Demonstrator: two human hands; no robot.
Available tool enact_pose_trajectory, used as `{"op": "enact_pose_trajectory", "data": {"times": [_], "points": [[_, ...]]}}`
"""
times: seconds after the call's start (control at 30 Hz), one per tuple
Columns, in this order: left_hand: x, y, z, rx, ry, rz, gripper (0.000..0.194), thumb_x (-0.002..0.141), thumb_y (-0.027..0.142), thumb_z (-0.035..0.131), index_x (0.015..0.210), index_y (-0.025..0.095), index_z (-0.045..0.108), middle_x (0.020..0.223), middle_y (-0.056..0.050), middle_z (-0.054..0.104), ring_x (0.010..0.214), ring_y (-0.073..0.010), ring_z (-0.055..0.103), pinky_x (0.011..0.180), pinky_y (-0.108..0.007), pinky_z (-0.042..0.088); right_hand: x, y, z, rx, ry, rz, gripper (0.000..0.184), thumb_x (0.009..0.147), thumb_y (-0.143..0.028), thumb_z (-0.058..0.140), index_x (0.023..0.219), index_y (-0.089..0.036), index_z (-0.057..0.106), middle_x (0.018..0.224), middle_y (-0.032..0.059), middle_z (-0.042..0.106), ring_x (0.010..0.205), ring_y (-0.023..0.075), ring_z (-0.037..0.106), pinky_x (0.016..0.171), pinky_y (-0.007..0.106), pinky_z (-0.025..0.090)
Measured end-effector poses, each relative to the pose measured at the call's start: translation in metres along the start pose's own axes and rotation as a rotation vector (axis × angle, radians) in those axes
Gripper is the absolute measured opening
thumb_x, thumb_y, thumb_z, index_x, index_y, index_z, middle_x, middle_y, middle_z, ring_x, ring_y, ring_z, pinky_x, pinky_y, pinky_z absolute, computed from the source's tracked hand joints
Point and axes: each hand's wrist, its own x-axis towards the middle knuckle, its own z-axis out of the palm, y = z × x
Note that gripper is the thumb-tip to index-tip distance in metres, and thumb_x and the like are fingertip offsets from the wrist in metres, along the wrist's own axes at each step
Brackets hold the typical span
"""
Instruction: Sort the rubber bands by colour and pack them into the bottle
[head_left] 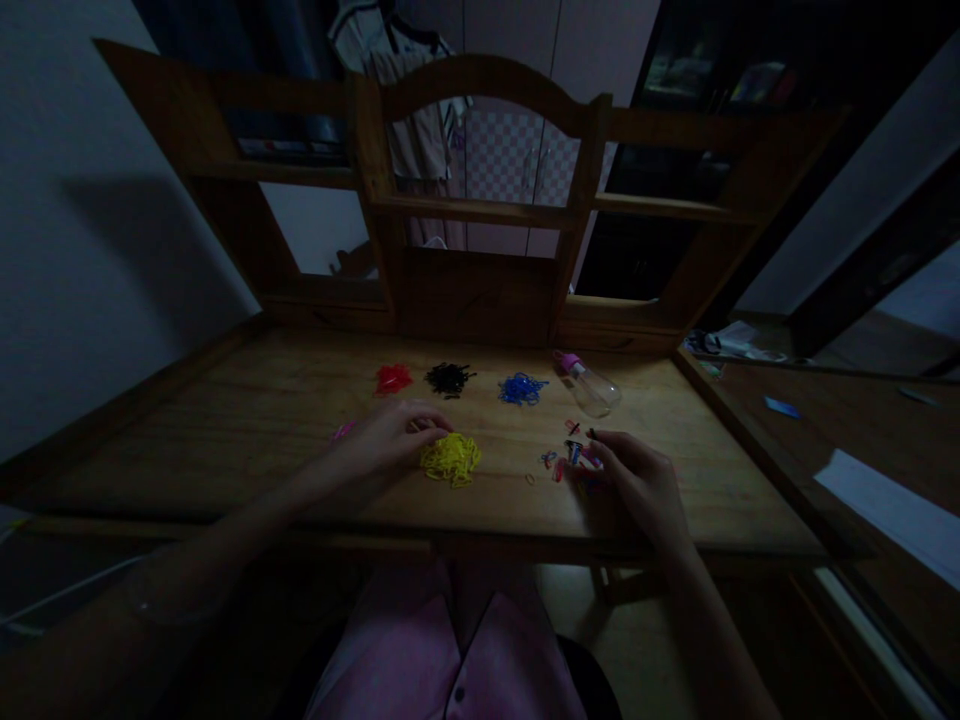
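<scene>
My right hand (637, 478) is closed in a pinch on a small black clip-like piece (592, 433). Beneath and beside its fingers lies a loose mix of small coloured pieces (574, 452), partly hidden by the hand. My left hand (397, 435) is at the left edge of a pile of yellow loop-shaped pieces (452, 460), thumb and fingers drawn together; whatever they hold is too small to make out. A few pink pieces (343, 430) show behind that hand. Farther back are a red pile (393, 378), a black pile (448, 379) and a blue pile (523, 388).
A clear bottle with a pink cap (589, 384) lies on its side at the back right of the wooden desk (247, 420). A wooden shelf unit (480, 210) rises along the desk's far edge. White paper (892, 510) rests on another surface to the right.
</scene>
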Motion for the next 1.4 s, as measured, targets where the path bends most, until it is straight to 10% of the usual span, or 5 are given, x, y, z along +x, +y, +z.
{"op": "enact_pose_trajectory", "data": {"times": [0.23, 0.43, 0.7, 0.9, 1.4], "points": [[-0.025, 0.029, 0.043, 0.106, 0.461, 0.128, 0.018, 0.091, 0.03, 0.053, 0.095, 0.024, 0.07, 0.109, -0.004, 0.064, 0.103, -0.0197, 0.06, 0.093, -0.036, 0.048, 0.103, -0.055, 0.1, -0.24, -0.27, -0.386, 0.013, 0.087, -0.026, 0.063, 0.09, -0.019, 0.073, 0.083, 0.0039, 0.074, 0.074, 0.0151, 0.066, 0.066, 0.024, 0.044], [-0.043, 0.024, 0.068, 0.053, 0.6, 0.04, 0.015, 0.091, 0.028, 0.055, 0.096, 0.025, 0.069, 0.107, -0.004, 0.064, 0.104, -0.0198, 0.06, 0.093, -0.035, 0.048, 0.152, -0.065, 0.163, -0.405, -0.352, -0.45, 0.013, 0.086, -0.026, 0.064, 0.094, -0.02, 0.073, 0.093, 0.0058, 0.073, 0.084, 0.0177, 0.066, 0.069, 0.023, 0.042], [-0.069, 0.006, 0.086, -0.077, 0.694, -0.08, 0.016, 0.092, 0.034, 0.055, 0.1, 0.025, 0.066, 0.106, -0.002, 0.065, 0.104, -0.0193, 0.061, 0.095, -0.034, 0.046, 0.143, -0.043, 0.062, -0.357, -0.166, -0.538, 0.019, 0.092, -0.025, 0.053, 0.099, -0.019, 0.069, 0.091, 0.0052, 0.068, 0.077, 0.0145, 0.061, 0.069, 0.023, 0.042], [-0.064, -0.01, 0.086, -0.077, 0.606, -0.109, 0.023, 0.09, 0.039, 0.056, 0.105, 0.025, 0.064, 0.112, -0.004, 0.063, 0.107, -0.0211, 0.059, 0.097, -0.036, 0.047, 0.097, -0.008, -0.018, -0.436, -0.443, -0.389, 0.016, 0.086, -0.021, 0.061, 0.099, -0.02, 0.07, 0.094, 0.0051, 0.07, 0.071, 0.0136, 0.061, 0.063, 0.024, 0.044], [-0.07, -0.018, 0.081, -0.138, 0.518, -0.118, 0.024, 0.09, 0.044, 0.053, 0.1, 0.026, 0.066, 0.112, -0.002, 0.065, 0.109, -0.0206, 0.059, 0.1, -0.034, 0.044, 0.08, 0.009, -0.003, -0.538, -0.598, -0.208, 0.024, 0.075, -0.008, 0.06, 0.096, -0.017, 0.062, 0.082, 0.0024, 0.066, 0.067, 0.0133, 0.057, 0.057, 0.023, 0.04]]}}
